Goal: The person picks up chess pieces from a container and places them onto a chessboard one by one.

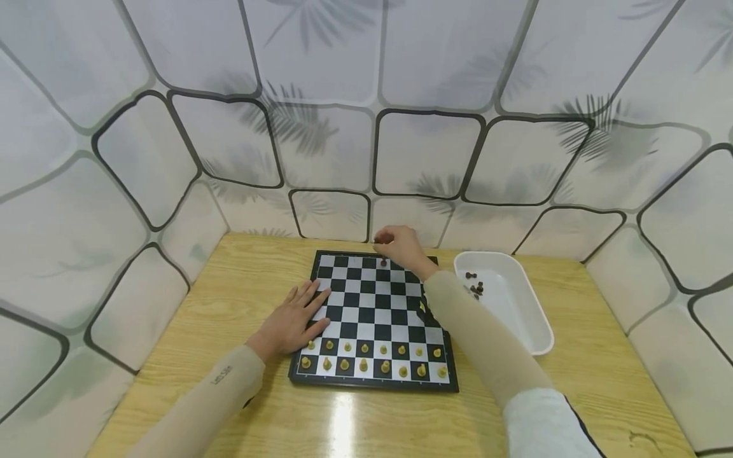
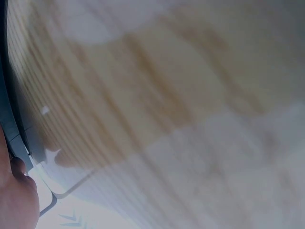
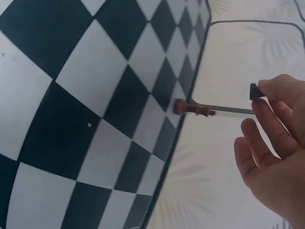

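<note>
A black-and-white chessboard (image 1: pixel 366 299) lies on the table, two rows of yellow chess pieces (image 1: pixel 363 365) along its near side. My left hand (image 1: pixel 292 321) rests on the board's left edge, fingers spread; only a sliver of that hand (image 2: pixel 19 200) shows in the left wrist view. Over the far edge, my right hand (image 1: pixel 399 247) pinches a small dark chess piece (image 3: pixel 256 92) between thumb and finger. Below it a reddish-brown chess piece (image 1: pixel 383 262) stands upright in the far row; the right wrist view shows this brown piece (image 3: pixel 193 109) apart from the fingers.
Right of the board stands a white tray (image 1: pixel 509 292) with several dark pieces (image 1: pixel 477 289) inside, partly behind my right forearm. A black item with a yellow mark (image 1: pixel 422 306) lies at the board's right side. A patterned wall (image 1: pixel 332 213) rises behind the wooden table (image 1: pixel 240 267).
</note>
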A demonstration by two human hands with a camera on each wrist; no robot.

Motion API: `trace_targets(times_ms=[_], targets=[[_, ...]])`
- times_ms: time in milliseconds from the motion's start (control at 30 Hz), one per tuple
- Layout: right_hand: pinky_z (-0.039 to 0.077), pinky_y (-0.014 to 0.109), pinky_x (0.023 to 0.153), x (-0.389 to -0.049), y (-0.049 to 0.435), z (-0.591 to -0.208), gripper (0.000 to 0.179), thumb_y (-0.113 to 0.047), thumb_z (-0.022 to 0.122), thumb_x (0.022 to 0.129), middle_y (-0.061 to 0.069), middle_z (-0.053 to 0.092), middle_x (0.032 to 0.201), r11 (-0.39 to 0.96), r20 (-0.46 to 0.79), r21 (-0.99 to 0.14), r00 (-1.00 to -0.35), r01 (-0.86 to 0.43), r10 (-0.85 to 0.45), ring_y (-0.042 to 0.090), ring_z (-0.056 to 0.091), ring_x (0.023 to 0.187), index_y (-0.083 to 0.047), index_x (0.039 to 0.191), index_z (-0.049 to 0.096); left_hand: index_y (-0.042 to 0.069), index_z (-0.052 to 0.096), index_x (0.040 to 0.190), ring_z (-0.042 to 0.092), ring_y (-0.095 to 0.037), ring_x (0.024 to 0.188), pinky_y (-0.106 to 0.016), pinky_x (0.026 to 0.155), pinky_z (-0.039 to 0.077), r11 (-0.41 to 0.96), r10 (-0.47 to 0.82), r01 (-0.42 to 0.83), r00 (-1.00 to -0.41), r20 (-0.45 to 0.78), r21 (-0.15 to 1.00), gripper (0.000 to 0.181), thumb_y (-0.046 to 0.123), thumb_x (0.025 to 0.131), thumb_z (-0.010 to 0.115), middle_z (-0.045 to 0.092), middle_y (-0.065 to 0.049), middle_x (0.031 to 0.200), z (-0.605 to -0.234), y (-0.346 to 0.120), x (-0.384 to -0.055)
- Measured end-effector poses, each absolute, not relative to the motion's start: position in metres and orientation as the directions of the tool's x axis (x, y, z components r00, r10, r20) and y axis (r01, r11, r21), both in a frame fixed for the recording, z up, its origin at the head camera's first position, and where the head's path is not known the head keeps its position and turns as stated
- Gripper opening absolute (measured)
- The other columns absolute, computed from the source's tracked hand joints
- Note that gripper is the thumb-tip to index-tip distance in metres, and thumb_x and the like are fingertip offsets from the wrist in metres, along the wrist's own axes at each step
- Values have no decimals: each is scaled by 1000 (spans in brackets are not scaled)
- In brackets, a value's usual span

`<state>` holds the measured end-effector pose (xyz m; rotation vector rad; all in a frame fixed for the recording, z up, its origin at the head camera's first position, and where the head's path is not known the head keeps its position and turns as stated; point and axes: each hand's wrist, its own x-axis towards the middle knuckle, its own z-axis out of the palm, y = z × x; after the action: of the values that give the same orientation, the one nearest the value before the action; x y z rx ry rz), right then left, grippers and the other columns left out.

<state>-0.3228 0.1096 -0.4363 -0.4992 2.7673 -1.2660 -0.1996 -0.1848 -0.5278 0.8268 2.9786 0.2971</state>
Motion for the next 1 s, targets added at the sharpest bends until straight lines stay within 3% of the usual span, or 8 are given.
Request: trace_targets(times_ms=[200,367,533,600,733,1000], targets=[[58,28,66,-327,101,-448,24,-12,71,100,19,77,110,606,54,-755,-945,-250,-323,38,77,85,2,118,73,13,27,168,16,-40,164,-58,133,17,837,520,513,-854,15,191,73,57,110,37,16,-20,176,-527,-185,-199],[59,28,67,-329,96,-456,26,-11,72,98,18,76,110,649,39,-723,-951,-238,-306,29,75,84,3,120,74,14,27,169,16,-39,164,-57,133,17,843,513,505,-858,5,186,74,58,110,37,16,-19,176,-525,-185,-198],[61,40,85,-331,91,-463,23,-10,72,98,17,76,111,694,46,-670,-947,-264,-317,29,72,98,2,117,76,16,27,169,14,-38,164,-57,133,17,845,508,499,-862,5,189,74,59,110,37,14,-17,177,-525,-185,-198],[55,44,99,-331,90,-466,22,-10,72,97,16,77,111,712,58,-641,-943,-286,-327,30,71,103,1,115,76,17,26,169,14,-37,165,-56,133,16,848,505,496,-863,1,189,74,60,110,36,14,-16,177,-525,-185,-199],[45,50,111,-333,90,-471,19,-11,73,96,15,78,109,730,63,-618,-944,-291,-323,31,72,104,-1,112,77,17,26,169,14,-36,165,-55,133,16,847,505,496,-863,5,190,74,60,110,37,14,-16,177,-525,-184,-199],[60,42,92,-333,91,-478,19,-11,75,94,15,79,108,734,56,-623,-951,-272,-305,29,74,101,0,110,78,14,27,168,15,-40,164,-58,133,17,842,515,507,-857,6,185,74,58,110,37,16,-19,176,-526,-185,-199]])
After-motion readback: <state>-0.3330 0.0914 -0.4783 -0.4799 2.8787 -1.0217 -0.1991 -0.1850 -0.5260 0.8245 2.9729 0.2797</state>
